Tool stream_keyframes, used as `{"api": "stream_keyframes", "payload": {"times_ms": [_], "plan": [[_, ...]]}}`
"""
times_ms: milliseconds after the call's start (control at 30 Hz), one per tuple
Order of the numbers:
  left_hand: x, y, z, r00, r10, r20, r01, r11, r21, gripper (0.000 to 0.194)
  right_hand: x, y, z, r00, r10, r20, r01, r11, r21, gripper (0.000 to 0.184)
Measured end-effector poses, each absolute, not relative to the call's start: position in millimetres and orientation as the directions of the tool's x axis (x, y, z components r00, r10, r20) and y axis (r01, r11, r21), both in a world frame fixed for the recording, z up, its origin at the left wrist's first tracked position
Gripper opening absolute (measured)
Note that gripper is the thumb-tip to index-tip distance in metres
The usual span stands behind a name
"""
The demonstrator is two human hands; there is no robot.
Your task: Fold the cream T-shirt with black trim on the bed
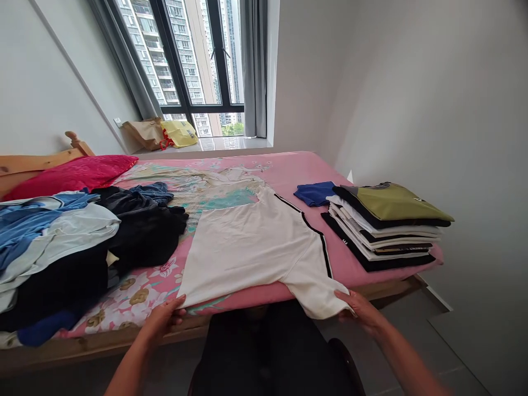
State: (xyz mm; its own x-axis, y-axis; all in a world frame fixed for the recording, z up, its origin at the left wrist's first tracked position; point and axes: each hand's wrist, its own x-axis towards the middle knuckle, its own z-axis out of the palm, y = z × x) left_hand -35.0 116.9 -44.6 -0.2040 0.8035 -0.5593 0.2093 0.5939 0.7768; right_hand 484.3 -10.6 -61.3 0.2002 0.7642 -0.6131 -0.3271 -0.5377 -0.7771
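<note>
A white T-shirt (251,247) with black trim lies spread flat on the pink flowered bed sheet (289,170), its near edge hanging over the bed's front. My left hand (163,316) pinches the shirt's near left corner. My right hand (358,309) grips the end of the right sleeve, which droops off the bed edge. Both hands have fingers closed on the cloth.
A stack of folded shirts (385,225), an olive one on top, sits at the right edge, with a blue folded piece (314,193) behind it. A heap of unfolded dark and blue clothes (78,242) fills the left. A red pillow (70,173) lies at the back left. Bags (165,133) rest on the window sill.
</note>
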Motion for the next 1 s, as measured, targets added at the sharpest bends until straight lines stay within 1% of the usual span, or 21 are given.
{"api": "stream_keyframes", "payload": {"times_ms": [100,167,200,233,267,300,333,367,400,433,500,567,633,700,733,800,833,1000], "plan": [[-35.4,112.4,-49.7,-0.135,0.789,-0.599,0.156,0.614,0.774,0.052,486.6,-18.7,-86.9,0.212,0.747,-0.630,-0.250,-0.582,-0.774,0.040],[-36.0,109.0,-49.6,-0.133,0.793,-0.595,0.135,0.609,0.782,0.052,489.1,-23.0,-99.8,0.215,0.763,-0.610,-0.199,-0.577,-0.792,0.042],[-36.0,107.2,-48.8,-0.129,0.794,-0.594,0.129,0.608,0.784,0.053,490.8,-24.5,-104.1,0.235,0.771,-0.592,-0.133,-0.578,-0.805,0.042],[-35.8,105.4,-47.8,-0.127,0.795,-0.593,0.129,0.606,0.785,0.053,492.5,-25.4,-106.5,0.290,0.777,-0.558,-0.030,-0.576,-0.817,0.040],[-35.5,103.8,-46.9,-0.129,0.798,-0.589,0.136,0.602,0.787,0.054,493.7,-25.8,-107.0,0.372,0.787,-0.492,0.101,-0.562,-0.821,0.039],[-34.9,102.5,-46.2,-0.132,0.801,-0.584,0.145,0.598,0.788,0.054,493.6,-25.7,-105.1,0.458,0.803,-0.382,0.246,-0.528,-0.813,0.037],[-34.2,101.6,-45.8,-0.139,0.804,-0.578,0.153,0.594,0.790,0.054,491.4,-25.1,-101.0,0.523,0.817,-0.244,0.383,-0.481,-0.789,0.036],[-33.5,100.9,-45.7,-0.148,0.806,-0.573,0.160,0.591,0.790,0.054,486.5,-24.3,-94.7,0.545,0.831,-0.106,0.496,-0.422,-0.759,0.036],[-32.8,100.6,-45.8,-0.162,0.807,-0.568,0.164,0.590,0.791,0.054,478.6,-23.2,-86.8,0.523,0.853,0.011,0.582,-0.347,-0.736,0.035],[-32.1,100.5,-46.0,-0.171,0.807,-0.565,0.165,0.589,0.791,0.054,467.5,-21.9,-78.3,0.463,0.880,0.101,0.647,-0.259,-0.717,0.034],[-30.8,100.8,-46.3,-0.185,0.806,-0.562,0.169,0.590,0.789,0.053,437.8,-18.4,-64.0,0.275,0.940,0.204,0.741,-0.071,-0.668,0.029],[-29.7,101.1,-46.0,-0.191,0.805,-0.562,0.179,0.591,0.786,0.052,404.7,-13.2,-59.5,0.101,0.955,0.280,0.826,0.077,-0.559,0.024],[-29.0,101.2,-45.4,-0.193,0.806,-0.560,0.192,0.591,0.784,0.051,377.0,-6.8,-66.9,0.029,0.946,0.321,0.896,0.118,-0.427,0.024],[-28.8,101.1,-44.9,-0.195,0.807,-0.558,0.206,0.590,0.781,0.050,360.8,-0.4,-81.3,0.054,0.937,0.344,0.943,0.065,-0.325,0.030],[-28.9,101.2,-44.8,-0.196,0.807,-0.557,0.211,0.589,0.780,0.049,357.3,2.4,-88.4,0.087,0.933,0.351,0.955,0.022,-0.294,0.032],[-29.7,101.6,-45.0,-0.194,0.806,-0.559,0.222,0.591,0.775,0.050,358.2,6.8,-97.4,0.132,0.930,0.343,0.962,-0.036,-0.271,0.030],[-30.4,102.1,-45.4,-0.187,0.804,-0.564,0.226,0.594,0.772,0.050,361.4,8.1,-98.2,0.132,0.935,0.328,0.961,-0.038,-0.276,0.028],[-34.2,103.5,-48.2,-0.141,0.804,-0.578,0.233,0.594,0.770,0.051,381.5,4.1,-74.6,0.059,0.969,0.238,0.947,0.021,-0.322,0.030]]}}
